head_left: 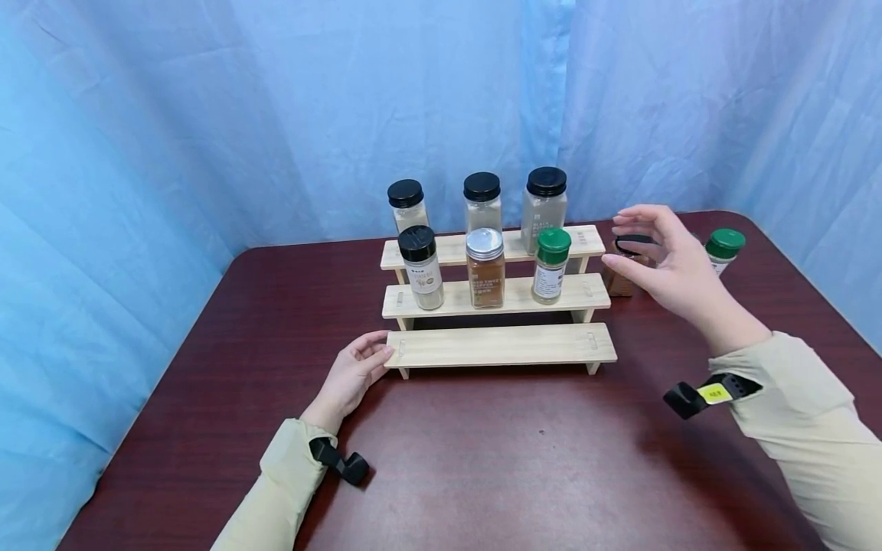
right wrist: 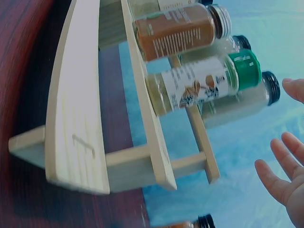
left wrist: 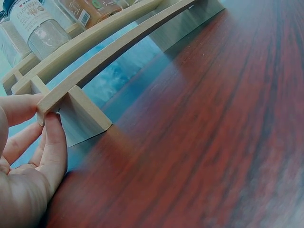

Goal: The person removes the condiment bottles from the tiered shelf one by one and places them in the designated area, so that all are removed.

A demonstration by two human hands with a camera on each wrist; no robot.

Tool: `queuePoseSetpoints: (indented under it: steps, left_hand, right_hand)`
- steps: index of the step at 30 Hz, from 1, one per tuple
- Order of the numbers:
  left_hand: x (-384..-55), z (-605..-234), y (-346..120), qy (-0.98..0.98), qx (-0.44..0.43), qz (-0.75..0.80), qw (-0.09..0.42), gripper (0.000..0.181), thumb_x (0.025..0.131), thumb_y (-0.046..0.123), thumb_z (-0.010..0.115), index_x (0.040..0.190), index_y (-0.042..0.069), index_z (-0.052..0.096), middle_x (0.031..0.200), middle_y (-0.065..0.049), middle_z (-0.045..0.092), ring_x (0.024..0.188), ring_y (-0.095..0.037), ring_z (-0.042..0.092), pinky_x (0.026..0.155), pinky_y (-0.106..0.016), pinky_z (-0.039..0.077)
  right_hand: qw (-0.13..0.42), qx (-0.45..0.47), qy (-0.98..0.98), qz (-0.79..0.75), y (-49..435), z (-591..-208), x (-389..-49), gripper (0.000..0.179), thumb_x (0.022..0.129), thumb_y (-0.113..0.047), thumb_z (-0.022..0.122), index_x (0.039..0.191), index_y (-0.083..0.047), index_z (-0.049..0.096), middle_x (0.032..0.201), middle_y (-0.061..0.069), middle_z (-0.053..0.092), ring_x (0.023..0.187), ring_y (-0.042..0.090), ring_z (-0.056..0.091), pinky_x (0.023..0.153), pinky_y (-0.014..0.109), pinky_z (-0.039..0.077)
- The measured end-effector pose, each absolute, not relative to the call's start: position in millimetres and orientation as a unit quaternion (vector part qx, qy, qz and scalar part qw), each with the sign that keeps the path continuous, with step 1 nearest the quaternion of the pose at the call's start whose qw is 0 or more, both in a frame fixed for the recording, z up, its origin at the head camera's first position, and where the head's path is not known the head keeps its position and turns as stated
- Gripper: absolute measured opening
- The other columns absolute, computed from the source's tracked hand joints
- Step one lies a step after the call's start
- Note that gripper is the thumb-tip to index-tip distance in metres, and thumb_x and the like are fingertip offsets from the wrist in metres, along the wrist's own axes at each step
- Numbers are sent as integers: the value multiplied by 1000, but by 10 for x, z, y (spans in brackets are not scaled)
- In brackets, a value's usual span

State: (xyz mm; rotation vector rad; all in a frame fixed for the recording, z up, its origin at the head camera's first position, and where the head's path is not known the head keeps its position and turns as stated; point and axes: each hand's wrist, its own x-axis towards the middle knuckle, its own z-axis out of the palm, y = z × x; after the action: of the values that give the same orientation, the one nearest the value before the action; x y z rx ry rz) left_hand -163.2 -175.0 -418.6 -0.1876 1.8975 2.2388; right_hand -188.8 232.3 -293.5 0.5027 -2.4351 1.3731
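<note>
My left hand (head_left: 353,373) pinches the rack (head_left: 501,346) at its eight o'clock corner, probably steadying it, while my right hand (head_left: 674,266), empty, fingers parted, hovers by the brown jar (head_left: 619,285) at three.

free: over lowest shelf (head_left: 499,345) | block: bottles (head_left: 486,285), perhaps brown jar (head_left: 619,286) (half hidden)

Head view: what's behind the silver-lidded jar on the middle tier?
A black-lidded spice jar on the wooden rack's top tier. Its lid and upper body show; the silver-lidded jar covers its lower part.
</note>
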Motion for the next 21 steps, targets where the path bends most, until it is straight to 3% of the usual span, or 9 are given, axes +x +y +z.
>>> queuePoseSetpoints:
  steps: [8, 21]
  left_hand:
    - [-1628, -4181, -1740, 636, -67, 762, 98, 41, 93, -6, 49, 133, -7, 39, 85, 6, 55, 75, -2, 59, 71, -15, 51]
    - [-1628, -4192, -1757, 652, -51, 750, 100, 44, 94, -5, 48, 136, -8, 36, 88, 6, 54, 79, -1, 58, 73, -16, 50]
  right_hand:
    - [137, 192, -854, 464, 2160, -2922, -1910, 52, 87, -10, 68, 133, -12, 44, 126, 10, 48, 111, -4, 45, 89, 7, 40]
    - [131, 221, -856, 450, 2029, -3003, -1970, 58, 83, -5, 71, 135, -10, 45, 129, 8, 46, 113, 0, 44, 92, 13, 42]
